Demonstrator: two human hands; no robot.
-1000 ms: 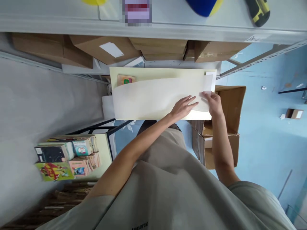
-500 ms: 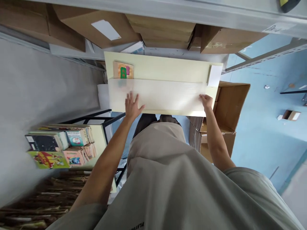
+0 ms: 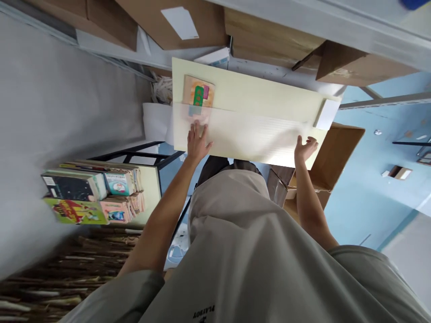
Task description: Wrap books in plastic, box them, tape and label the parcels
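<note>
- Laid lengthwise along the near part of the pale surface (image 3: 262,96): a translucent sheet (image 3: 245,132), covering the lower part of a booklet (image 3: 199,92).
- At the left hand (image 3: 198,142), grip spread, apparently resting on the sheet by the booklet's near end.
- At the right hand (image 3: 305,148), grip loose, thumb and fingers apart, pinching nothing, near the sheet's right end; contact impossible to tell.
- Just beyond that end, on the surface: a white pad (image 3: 326,114).
- Looks like the step of laying the sheet flat over the booklet.
- Probably calls next for a steady left palm and fresh hold at the right edge.
</note>
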